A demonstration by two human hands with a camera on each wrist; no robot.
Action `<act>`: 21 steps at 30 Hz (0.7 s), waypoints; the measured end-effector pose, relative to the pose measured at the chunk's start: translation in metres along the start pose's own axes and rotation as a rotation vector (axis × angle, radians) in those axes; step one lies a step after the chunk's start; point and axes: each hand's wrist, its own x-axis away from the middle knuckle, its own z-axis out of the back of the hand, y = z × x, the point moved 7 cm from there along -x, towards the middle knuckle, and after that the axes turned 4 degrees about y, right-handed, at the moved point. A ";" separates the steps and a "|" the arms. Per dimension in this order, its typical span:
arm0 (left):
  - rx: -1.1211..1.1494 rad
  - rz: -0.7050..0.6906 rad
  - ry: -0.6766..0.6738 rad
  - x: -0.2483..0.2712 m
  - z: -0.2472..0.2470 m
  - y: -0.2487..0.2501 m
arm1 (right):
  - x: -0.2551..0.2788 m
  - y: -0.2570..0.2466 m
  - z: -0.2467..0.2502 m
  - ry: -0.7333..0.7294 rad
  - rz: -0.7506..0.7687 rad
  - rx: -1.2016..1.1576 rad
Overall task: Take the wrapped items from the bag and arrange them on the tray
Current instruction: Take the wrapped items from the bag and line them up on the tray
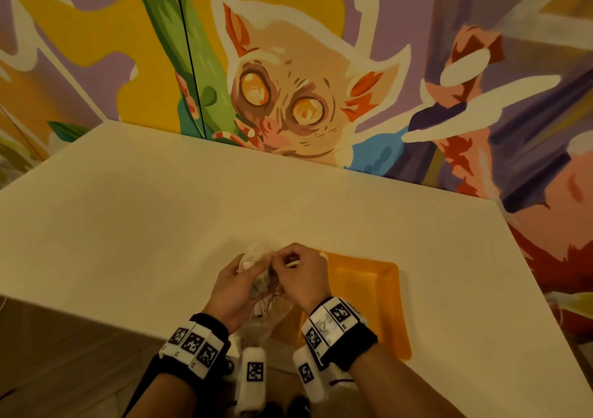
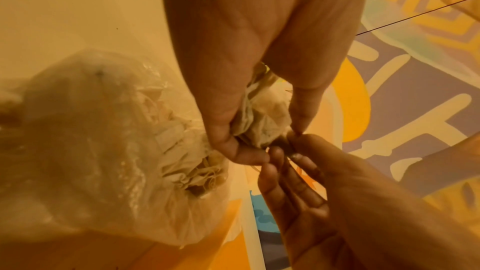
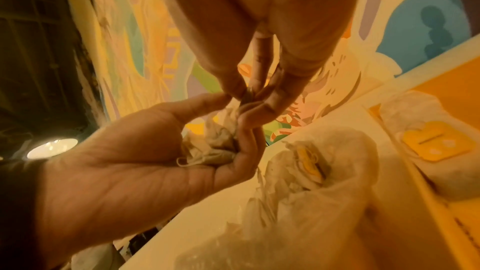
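Note:
A clear plastic bag stands on the table between my hands, just left of the orange tray. Its neck is bunched and twisted. My left hand grips that bunched neck in its curled fingers. Directly above, my right hand pinches the tip of the twisted neck between thumb and fingers. Inside the bag lies a wrapped item with a yellow label. Another wrapped item with a yellow sticker lies on the tray.
The cream table stretches left and back to a painted mural wall. Its front edge runs under my wrists, with wood floor below at the left. The right part of the tray is bare.

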 end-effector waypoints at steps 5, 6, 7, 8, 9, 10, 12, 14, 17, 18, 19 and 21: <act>-0.011 0.030 0.076 -0.003 0.011 0.000 | 0.000 0.011 0.003 -0.005 -0.196 -0.249; -0.018 0.024 0.085 -0.003 0.012 0.002 | 0.001 0.012 0.003 -0.025 -0.226 -0.308; -0.023 0.014 0.092 -0.002 0.012 0.004 | 0.001 0.013 0.004 -0.038 -0.238 -0.335; -0.035 0.000 0.091 -0.001 0.011 0.006 | 0.000 0.015 0.003 -0.048 -0.245 -0.346; -0.058 -0.013 0.083 0.000 0.009 0.008 | 0.001 0.016 0.003 -0.063 -0.242 -0.345; -0.093 -0.031 0.071 0.000 0.006 0.009 | 0.000 0.018 0.002 -0.080 -0.235 -0.330; -0.171 -0.080 0.056 -0.001 0.002 0.013 | 0.000 0.018 0.000 -0.125 -0.216 -0.295; -0.258 -0.146 0.067 -0.001 0.000 0.017 | 0.001 0.016 -0.001 -0.177 -0.191 -0.289; -0.400 -0.259 0.132 -0.002 -0.002 0.028 | 0.000 0.012 0.005 -0.173 -0.086 -0.164; -0.448 -0.298 0.123 -0.003 -0.004 0.031 | -0.001 0.013 0.005 -0.165 -0.060 -0.146; -0.501 -0.336 0.107 -0.003 -0.007 0.034 | -0.002 0.014 0.006 -0.161 -0.055 -0.140; -0.623 -0.406 0.114 -0.006 -0.007 0.038 | -0.005 0.020 0.007 -0.132 -0.094 -0.123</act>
